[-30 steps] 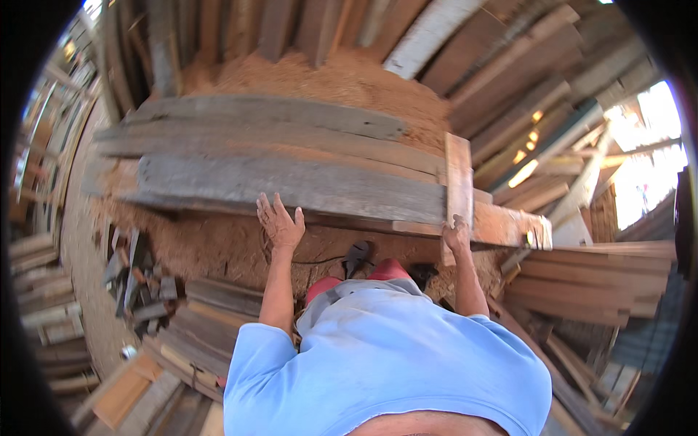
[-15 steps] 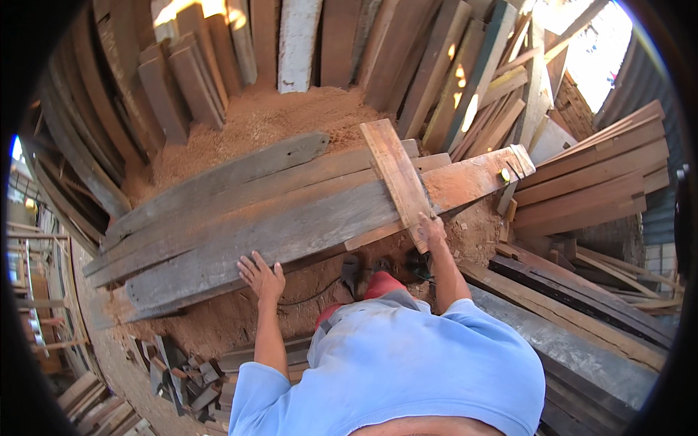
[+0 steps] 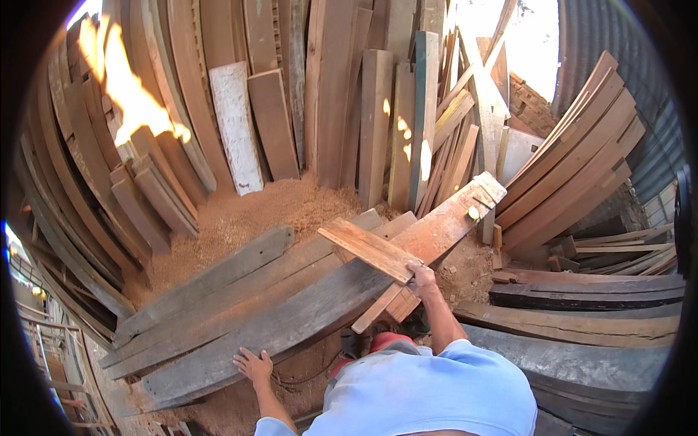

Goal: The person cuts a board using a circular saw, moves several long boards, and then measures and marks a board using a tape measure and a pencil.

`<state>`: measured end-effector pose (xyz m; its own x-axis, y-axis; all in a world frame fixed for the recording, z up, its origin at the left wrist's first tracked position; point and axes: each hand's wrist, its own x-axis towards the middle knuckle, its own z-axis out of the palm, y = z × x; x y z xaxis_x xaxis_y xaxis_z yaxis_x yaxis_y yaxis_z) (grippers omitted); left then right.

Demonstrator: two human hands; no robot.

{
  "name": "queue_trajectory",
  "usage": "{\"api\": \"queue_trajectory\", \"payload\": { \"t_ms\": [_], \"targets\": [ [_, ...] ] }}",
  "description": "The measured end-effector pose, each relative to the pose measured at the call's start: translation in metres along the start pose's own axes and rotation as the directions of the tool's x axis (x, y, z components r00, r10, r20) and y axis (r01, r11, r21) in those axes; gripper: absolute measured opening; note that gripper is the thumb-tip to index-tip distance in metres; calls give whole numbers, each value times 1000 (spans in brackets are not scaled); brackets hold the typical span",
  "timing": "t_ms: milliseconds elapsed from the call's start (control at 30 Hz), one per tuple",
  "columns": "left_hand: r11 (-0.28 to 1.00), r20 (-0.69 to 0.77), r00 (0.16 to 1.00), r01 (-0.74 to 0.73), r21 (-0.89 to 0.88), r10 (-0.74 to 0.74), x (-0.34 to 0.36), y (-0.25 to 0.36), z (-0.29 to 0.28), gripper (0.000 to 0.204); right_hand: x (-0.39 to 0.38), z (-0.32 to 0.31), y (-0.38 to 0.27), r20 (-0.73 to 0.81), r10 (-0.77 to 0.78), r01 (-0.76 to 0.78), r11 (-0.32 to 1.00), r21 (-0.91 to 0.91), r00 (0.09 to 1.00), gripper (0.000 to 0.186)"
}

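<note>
My right hand (image 3: 422,277) grips the near end of a short brown board (image 3: 367,249), which slants away to the upper left above the planks. Just below that hand, a narrow wooden strip (image 3: 377,308) and the end of another brown piece (image 3: 403,304) jut toward me. My left hand (image 3: 254,365) has its fingers spread by the near edge of a long weathered grey plank (image 3: 269,330); whether it presses on the wood I cannot tell. Beyond lie more long planks side by side, among them a grey one (image 3: 207,287) with a rounded end.
Upright boards lean along the back, including a white-painted one (image 3: 237,131). A small yellow-and-black object (image 3: 472,213) sits on a sawdust-covered plank (image 3: 447,221). Reddish sawdust (image 3: 251,214) is heaped behind. Boards are stacked at the right (image 3: 574,156), near a corrugated metal wall (image 3: 603,65).
The short board has swung counterclockwise in my right hand, uncovering wood pieces beneath it. My left hand stays spread near the plank edge. The view has tilted up.
</note>
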<state>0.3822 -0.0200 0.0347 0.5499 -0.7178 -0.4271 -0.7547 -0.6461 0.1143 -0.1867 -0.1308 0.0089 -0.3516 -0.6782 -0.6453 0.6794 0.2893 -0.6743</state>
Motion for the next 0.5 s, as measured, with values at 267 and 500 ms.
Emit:
{"api": "queue_trajectory", "payload": {
  "t_ms": [267,500],
  "targets": [
    [993,162,984,-85,81,71,-30,92,6,102,82,-62,-66,-121,-119,140,972,187,986,33],
    [987,167,979,-136,87,120,-35,115,16,103,175,-115,-28,-268,-66,143,949,279,961,40]
  ]
}}
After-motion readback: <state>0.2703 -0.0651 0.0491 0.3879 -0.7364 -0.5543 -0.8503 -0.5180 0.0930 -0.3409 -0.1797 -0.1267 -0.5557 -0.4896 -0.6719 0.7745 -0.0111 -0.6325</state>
